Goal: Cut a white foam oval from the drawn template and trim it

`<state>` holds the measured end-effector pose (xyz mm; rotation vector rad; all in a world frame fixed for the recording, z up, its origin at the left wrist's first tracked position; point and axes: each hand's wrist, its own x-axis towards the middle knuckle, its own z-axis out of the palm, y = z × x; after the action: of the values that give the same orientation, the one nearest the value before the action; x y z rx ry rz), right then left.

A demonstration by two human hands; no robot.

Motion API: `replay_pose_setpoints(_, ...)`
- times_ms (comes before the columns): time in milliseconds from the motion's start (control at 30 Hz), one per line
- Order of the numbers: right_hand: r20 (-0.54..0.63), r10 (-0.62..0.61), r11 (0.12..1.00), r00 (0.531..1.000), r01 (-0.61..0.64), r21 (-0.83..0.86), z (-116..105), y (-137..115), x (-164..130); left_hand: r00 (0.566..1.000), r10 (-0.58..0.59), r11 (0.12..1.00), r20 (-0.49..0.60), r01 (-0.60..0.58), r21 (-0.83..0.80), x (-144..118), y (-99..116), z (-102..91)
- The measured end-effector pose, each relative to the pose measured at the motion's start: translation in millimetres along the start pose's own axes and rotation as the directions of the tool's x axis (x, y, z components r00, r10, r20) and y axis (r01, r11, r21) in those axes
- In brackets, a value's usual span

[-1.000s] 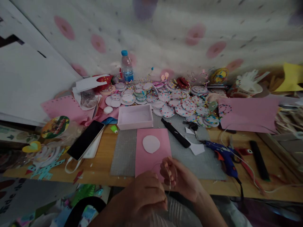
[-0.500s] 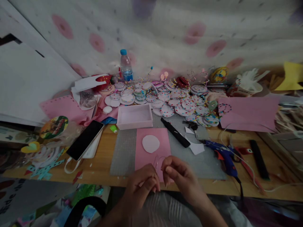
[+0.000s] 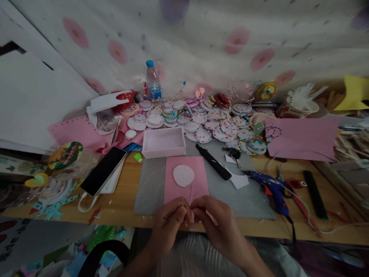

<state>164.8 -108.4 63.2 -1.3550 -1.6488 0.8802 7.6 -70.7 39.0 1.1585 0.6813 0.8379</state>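
My left hand (image 3: pixel 172 217) and my right hand (image 3: pixel 216 217) meet at the table's front edge, fingertips pinched close together. Between them runs a thin thread or wire (image 3: pixel 190 195), its loose ends sticking up past the fingers; its exact kind is too fine to make out. Beyond the fingers lies a pink sheet (image 3: pixel 170 192) with a white paper disc (image 3: pixel 183 176) on it. Both rest on a grey cutting mat (image 3: pixel 150 188). My fingers hide the front part of the pink sheet.
An open white box (image 3: pixel 164 156) stands behind the sheet, before a heap of beaded discs (image 3: pixel 203 134). On the right are a black pen-like tool (image 3: pixel 213 161), a blue glue gun (image 3: pixel 271 188) and its cord. A phone (image 3: pixel 103 171) lies left; a water bottle (image 3: pixel 153 80) stands behind.
My right hand has come down and left, so its fingertips now meet those of my left hand. The thread's loop has narrowed to upright ends. Things on the table have not moved.
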Motion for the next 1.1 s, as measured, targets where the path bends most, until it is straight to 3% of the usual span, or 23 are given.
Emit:
replay_pose_setpoints(133,-0.014,0.009,0.999,1.000,-0.010,-0.044,2.1,0.1,1.8,0.998,-0.047,0.998,-0.033,0.046,-0.033,2.1,-3.4,0.9)
replay_pose_setpoints(267,0.030,0.169,0.951,0.985,-0.171,0.259,-2.2,2.4,2.4,0.989,-0.129,0.946,-0.074,0.101,-0.310,9.8,0.1,-1.5)
replay_pose_setpoints(333,0.049,0.255,0.876,0.966,-0.252,0.411,-7.2,8.5,1.9,0.981,-0.189,0.844,-0.039,0.142,-0.516,15.9,4.7,-6.1)
replay_pose_setpoints(433,-0.032,0.364,0.804,0.931,-0.296,0.516,-11.8,23.6,2.3,0.953,-0.292,0.582,0.086,0.248,-0.774,25.5,10.5,-14.1)
replay_pose_setpoints(500,-0.061,0.414,0.769,0.908,-0.313,0.558,-9.8,34.0,3.9,0.925,-0.341,0.434,0.166,0.312,-0.845,30.9,11.5,-16.9)
replay_pose_setpoints(567,-0.002,0.433,0.711,0.902,-0.340,0.616,-3.7,41.7,6.3,0.903,-0.369,0.376,0.220,0.362,-0.853,35.4,9.5,-16.7)
replay_pose_setpoints(667,0.101,0.418,0.621,0.903,-0.365,0.694,7.7,46.9,10.0,0.879,-0.402,0.380,0.258,0.416,-0.826,39.7,2.6,-13.8)
replay_pose_setpoints(833,0.077,0.456,0.543,0.887,-0.346,0.765,14.6,47.6,13.0,0.903,-0.403,0.454,0.150,0.340,-0.824,38.3,-6.5,-15.7)
replay_pose_setpoints(967,0.101,0.485,0.446,0.868,-0.345,0.826,14.0,47.7,10.3,0.891,-0.443,0.489,0.099,0.333,-0.806,30.6,-7.7,-19.3)
replay_pose_setpoints(1033,0.110,0.485,0.435,0.867,-0.349,0.830,14.8,48.0,8.3,0.890,-0.440,0.486,0.119,0.348,-0.802,26.4,-7.1,-20.0)
replay_pose_setpoints(1100,0.093,0.474,0.482,0.875,-0.347,0.805,16.0,48.0,6.9,0.894,-0.422,0.494,0.151,0.366,-0.789,22.4,-5.8,-20.3)
